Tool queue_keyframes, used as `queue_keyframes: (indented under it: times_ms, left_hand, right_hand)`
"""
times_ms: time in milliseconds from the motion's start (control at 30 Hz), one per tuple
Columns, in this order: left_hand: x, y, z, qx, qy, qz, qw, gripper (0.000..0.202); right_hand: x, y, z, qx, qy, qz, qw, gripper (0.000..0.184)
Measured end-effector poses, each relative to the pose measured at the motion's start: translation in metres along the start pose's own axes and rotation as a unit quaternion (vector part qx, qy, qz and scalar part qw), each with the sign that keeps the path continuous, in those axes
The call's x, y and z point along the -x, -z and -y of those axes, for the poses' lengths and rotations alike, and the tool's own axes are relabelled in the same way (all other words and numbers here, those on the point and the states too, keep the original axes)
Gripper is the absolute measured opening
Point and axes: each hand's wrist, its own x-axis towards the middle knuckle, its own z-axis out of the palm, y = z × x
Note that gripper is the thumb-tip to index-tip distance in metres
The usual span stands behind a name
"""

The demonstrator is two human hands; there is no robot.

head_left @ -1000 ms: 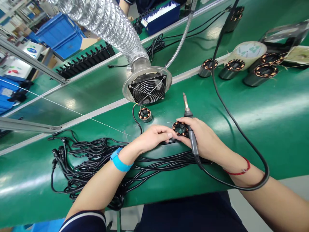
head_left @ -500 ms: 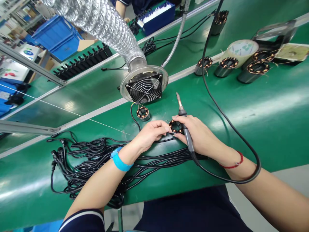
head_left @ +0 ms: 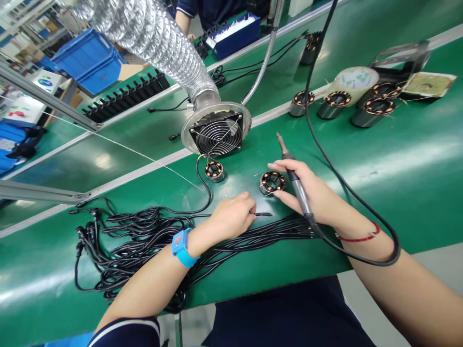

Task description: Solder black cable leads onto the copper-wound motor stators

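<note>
My left hand is closed on a black cable, whose bare end sticks out to the right of the fingers. In my right hand is a soldering iron, its tip pointing up and away from me. The thumb and fingertips of that hand are spread around the right side of a motor stator with copper windings, which rests on the bench. Left of it stands a second stator, with a cable's coloured wires at its top edge.
A fume fan on a foil duct hangs over the bench. Bundled black cables lie at the left. Several stators stand at the right near a tape roll. The iron's cord loops beside my right arm. Another person is across.
My left hand has left the stator, moved down and taken hold of the black cable. My right hand has shifted right with the soldering iron, and its grip around the stator has widened.
</note>
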Motion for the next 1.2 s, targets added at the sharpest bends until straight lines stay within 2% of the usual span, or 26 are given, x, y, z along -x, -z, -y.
queue_keyframes:
  times_ms: [67, 133, 200, 300, 467, 700, 967, 1067, 1200]
  left_hand:
    - [0.001, 0.004, 0.001, 0.081, 0.015, -0.028, 0.996, 0.006]
    - [0.003, 0.012, 0.004, 0.217, 0.035, -0.053, 0.974, 0.011]
    - [0.005, 0.020, 0.008, 0.333, 0.040, -0.061, 0.940, 0.019]
    - [0.007, 0.028, 0.010, 0.411, 0.027, -0.070, 0.909, 0.025]
    - [0.010, 0.032, 0.009, 0.413, 0.014, -0.062, 0.909, 0.028]
    - [0.011, 0.036, 0.019, 0.373, -0.054, -0.028, 0.926, 0.040]
    - [0.007, 0.030, 0.023, 0.372, -0.070, -0.014, 0.926, 0.045]
    - [0.006, 0.026, 0.024, 0.358, -0.077, -0.025, 0.930, 0.040]
    - [0.005, 0.023, 0.022, 0.302, -0.094, -0.071, 0.946, 0.033]
  right_hand:
    - [0.001, 0.005, 0.009, -0.023, -0.006, -0.046, 0.999, 0.049]
    - [0.002, 0.008, 0.022, -0.058, -0.016, -0.078, 0.995, 0.043]
    - [0.003, 0.008, 0.038, -0.115, -0.031, -0.072, 0.990, 0.039]
    - [0.000, 0.001, 0.058, -0.204, -0.053, -0.060, 0.976, 0.037]
    - [-0.008, -0.015, 0.072, -0.279, -0.090, -0.084, 0.952, 0.038]
    - [-0.012, -0.020, 0.067, -0.384, -0.104, -0.082, 0.914, 0.038]
    - [-0.009, -0.025, 0.065, -0.418, -0.111, -0.087, 0.897, 0.043]
    - [-0.008, -0.028, 0.062, -0.402, -0.102, -0.090, 0.905, 0.039]
    - [-0.007, -0.030, 0.057, -0.312, -0.088, -0.099, 0.941, 0.037]
